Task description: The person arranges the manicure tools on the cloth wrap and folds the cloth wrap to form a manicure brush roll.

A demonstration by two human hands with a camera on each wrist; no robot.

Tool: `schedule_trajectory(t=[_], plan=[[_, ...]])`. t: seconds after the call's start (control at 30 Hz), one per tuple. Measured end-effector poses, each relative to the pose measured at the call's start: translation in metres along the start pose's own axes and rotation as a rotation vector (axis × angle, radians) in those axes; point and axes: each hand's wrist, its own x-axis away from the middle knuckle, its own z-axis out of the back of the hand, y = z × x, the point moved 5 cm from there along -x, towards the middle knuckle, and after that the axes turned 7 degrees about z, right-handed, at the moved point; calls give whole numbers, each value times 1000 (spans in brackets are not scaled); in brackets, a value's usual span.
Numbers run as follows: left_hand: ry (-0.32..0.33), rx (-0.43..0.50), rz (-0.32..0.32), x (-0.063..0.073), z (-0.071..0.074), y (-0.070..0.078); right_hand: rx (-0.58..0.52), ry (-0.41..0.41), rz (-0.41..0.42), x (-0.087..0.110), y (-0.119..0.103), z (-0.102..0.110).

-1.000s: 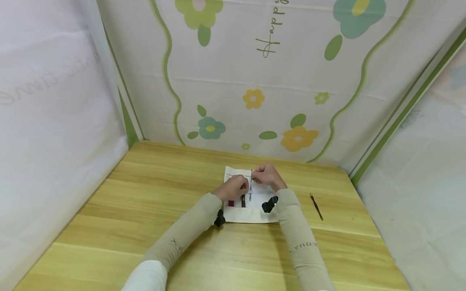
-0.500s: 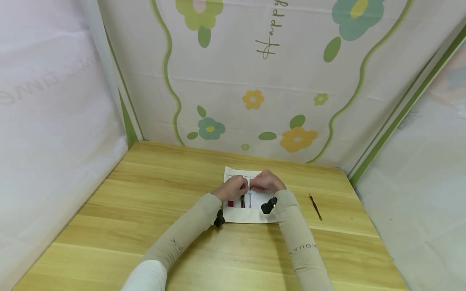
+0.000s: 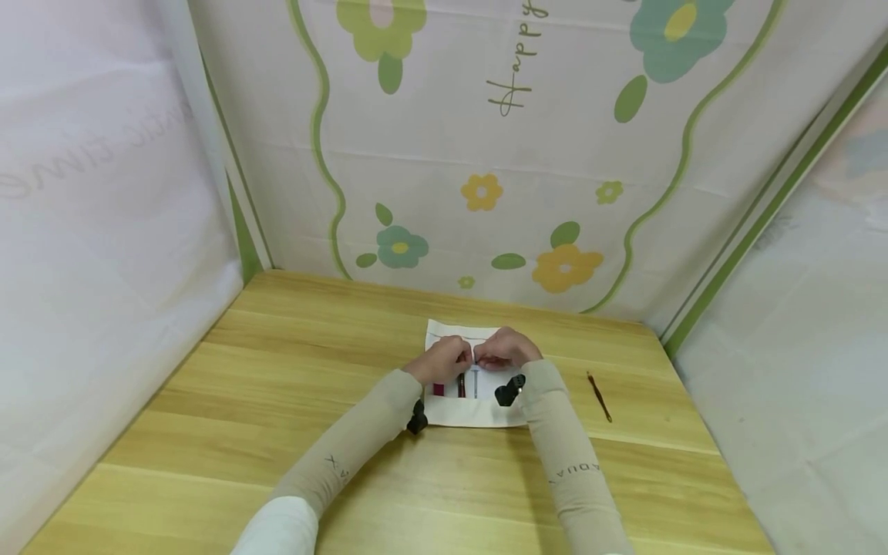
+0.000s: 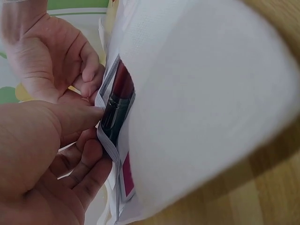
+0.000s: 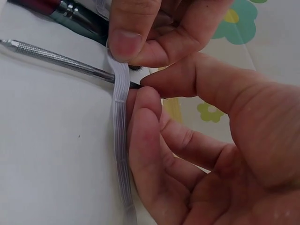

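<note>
A white fabric tool roll (image 3: 475,414) lies on the table with an elastic band (image 5: 121,117) across it. My left hand (image 3: 444,359) pinches the band between thumb and fingers, beside a makeup-type brush (image 5: 82,21) with a dark red handle and dark ferrule. Under the band runs a thin metal tool with a knurled handle (image 5: 61,61). Its far end sits between the thumb and forefinger of my right hand (image 3: 508,348); the tip is hidden there. In the left wrist view the brush (image 4: 117,101) stands behind the band, near a magenta item (image 4: 126,180) mostly covered.
On the wooden table (image 3: 333,339), right of the roll, lies a slim dark brown tool (image 3: 600,397). A flower-printed cloth (image 3: 416,139) hangs behind the table, with white cloth at both sides. The roll's front flap (image 4: 211,103) stands up near the left wrist camera.
My right hand has moved down toward the person, sliding the metal tool further under the band and toward the front flap. The left hand has stayed at the band.
</note>
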Motion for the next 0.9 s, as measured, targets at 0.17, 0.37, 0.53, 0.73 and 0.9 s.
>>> schedule_trajectory(t=[0.17,0.37,0.53,0.73,0.9], plan=[[0,-1,-7,-2,-2,1,14,-2,-12,1,0,3],[11,-9,-22,-5,-3,3,40,-6,-25,5,-1,5],[5,-16,-19,-7,-4,5,85,-33,-57,9,-2,4],[-6,-40,-9,-7,-5,3,179,-30,-61,14,-2,11],[-11,-73,17,-6,-1,1,211,22,-27,29,0,39]])
